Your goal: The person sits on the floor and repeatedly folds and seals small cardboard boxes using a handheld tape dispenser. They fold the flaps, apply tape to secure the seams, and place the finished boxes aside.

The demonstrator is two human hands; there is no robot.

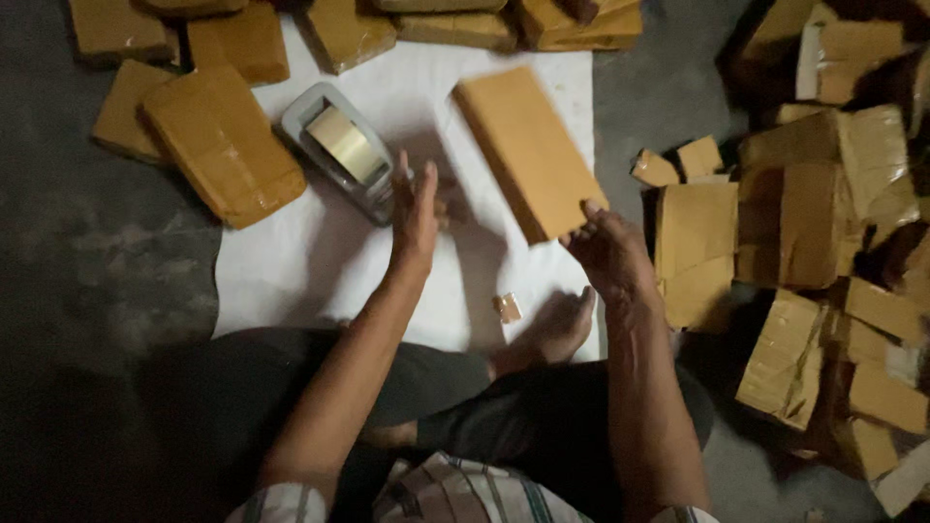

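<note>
My right hand (610,254) grips the near corner of a flat brown-wrapped parcel (528,150), which rests tilted on the white sheet (291,261) spread over the floor. My left hand (417,208) hangs open with fingers apart, holding nothing, just beside the tape dispenser (344,150). Several wrapped parcels (223,145) lie finished along the sheet's far and left edges, while a heap of loose cardboard pieces (823,242) at my right appears yet to be handled.

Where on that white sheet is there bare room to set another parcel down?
Bare room lies on the white sheet below the tape dispenser, left of the left hand. Crowded: wrapped parcels along the top and left, cardboard pieces piled right.
</note>
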